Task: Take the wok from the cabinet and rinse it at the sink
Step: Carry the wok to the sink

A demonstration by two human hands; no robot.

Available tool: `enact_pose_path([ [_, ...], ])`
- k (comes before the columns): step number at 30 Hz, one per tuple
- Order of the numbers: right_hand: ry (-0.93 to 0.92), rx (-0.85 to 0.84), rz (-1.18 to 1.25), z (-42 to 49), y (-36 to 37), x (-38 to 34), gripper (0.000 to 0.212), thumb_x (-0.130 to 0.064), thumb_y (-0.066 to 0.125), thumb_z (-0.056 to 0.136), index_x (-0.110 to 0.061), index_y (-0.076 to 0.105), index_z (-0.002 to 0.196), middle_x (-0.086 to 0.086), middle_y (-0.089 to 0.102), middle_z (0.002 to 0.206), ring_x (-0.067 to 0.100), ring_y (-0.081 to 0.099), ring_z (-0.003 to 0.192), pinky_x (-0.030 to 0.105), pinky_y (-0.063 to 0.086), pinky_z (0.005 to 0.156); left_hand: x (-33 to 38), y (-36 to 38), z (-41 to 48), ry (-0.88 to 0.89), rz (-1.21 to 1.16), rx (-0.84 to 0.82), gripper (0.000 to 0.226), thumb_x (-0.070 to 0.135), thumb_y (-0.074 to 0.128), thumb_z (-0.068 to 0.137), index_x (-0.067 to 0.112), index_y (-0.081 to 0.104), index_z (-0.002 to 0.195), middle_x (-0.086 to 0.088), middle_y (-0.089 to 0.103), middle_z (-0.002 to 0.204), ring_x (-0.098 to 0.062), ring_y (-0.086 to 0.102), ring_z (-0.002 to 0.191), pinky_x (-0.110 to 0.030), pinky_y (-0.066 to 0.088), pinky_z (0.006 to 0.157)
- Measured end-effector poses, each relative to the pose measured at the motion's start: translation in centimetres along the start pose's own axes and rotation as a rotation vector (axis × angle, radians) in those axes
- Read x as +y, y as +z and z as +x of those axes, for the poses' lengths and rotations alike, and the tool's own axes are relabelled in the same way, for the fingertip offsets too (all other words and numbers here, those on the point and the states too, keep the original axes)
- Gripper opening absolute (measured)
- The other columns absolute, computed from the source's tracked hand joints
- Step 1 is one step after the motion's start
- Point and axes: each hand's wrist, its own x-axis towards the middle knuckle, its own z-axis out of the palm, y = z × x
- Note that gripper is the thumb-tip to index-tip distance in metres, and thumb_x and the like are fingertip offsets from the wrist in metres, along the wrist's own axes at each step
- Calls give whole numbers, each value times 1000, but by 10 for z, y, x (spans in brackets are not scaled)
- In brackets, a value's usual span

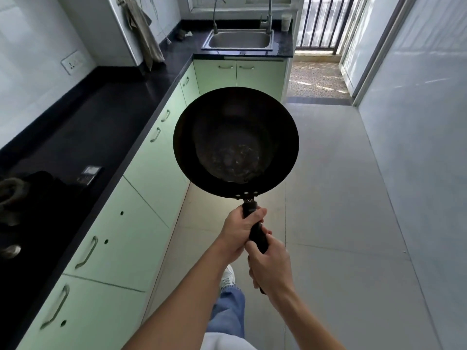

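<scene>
Floor (341, 223) is running clear down the galley toward the far end, so nothing is blocking the walk. Dark tabletop (106, 117) is lining the person's left side over green cabinets (141, 223), all doors looking closed from here, so the fetch step is reading as done and the carry is the step in hand. Wok (236, 142) is hanging out in front at arm's reach, over the floor and well apart from the tabletop, bowl facing up and roughly level, probably to keep the pale residue in its base from sliding out. Sink (240, 40) is sitting at the far end of the tabletop, well apart from the wok, basin looking empty, with a tall tap (270, 16) at its right rear corner and a thinner spout at the left, so the rinse is not yet started. Left hand (240, 231) is wrapping tight around the wok handle (256, 228) just behind the rivets, taking the weight near the bowl. Right hand (269, 269) is gripping closed on the rear of the same handle, likely steadying against tip, since a long handle with a heavy bowl is levering hard on one wrist.
</scene>
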Motion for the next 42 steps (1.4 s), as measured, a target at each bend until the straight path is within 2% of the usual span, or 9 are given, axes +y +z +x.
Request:
enact_pose_path([
  [8, 7, 42, -45, 154, 39, -58, 17, -10, 58, 86, -9, 58, 69, -2, 52, 45, 22, 50, 38, 33, 43, 39, 82, -29, 149, -11, 8, -51, 17, 19, 67, 92, 6, 55, 95, -4, 55, 74, -19, 61, 61, -41, 55, 75],
  [13, 7, 77, -51, 234, 60, -98, 20, -8, 57, 87, -11, 56, 67, 3, 52, 47, 24, 51, 37, 29, 41, 35, 137, -44, 225, -2, 47, -71, 17, 18, 67, 91, 6, 55, 94, -4, 55, 75, -17, 62, 60, -31, 56, 64],
  [21, 36, 64, -21, 341, 74, -134, 24, -7, 57, 89, -13, 53, 66, -3, 50, 43, 22, 49, 35, 26, 39, 34, 183, -56, 334, -38, 41, -98, 21, 20, 70, 89, 6, 56, 96, -4, 56, 76, -19, 62, 63, -36, 55, 70],
  [32, 44, 3, 43, 547, 44, -178, 15, -10, 57, 91, -7, 58, 76, 3, 54, 49, 22, 49, 37, 30, 42, 37, 251, -20, 526, -23, -7, -81, 23, 17, 68, 90, 3, 54, 101, -5, 53, 71, -17, 58, 60, -43, 57, 83],
  [42, 46, -59, 100, 709, 13, -235, 15, -9, 55, 89, -4, 56, 76, 6, 51, 50, 23, 45, 37, 28, 39, 36, 325, 20, 671, 22, -17, -19, 17, 15, 65, 92, 4, 54, 96, -4, 52, 73, -15, 56, 58, -40, 57, 78],
])
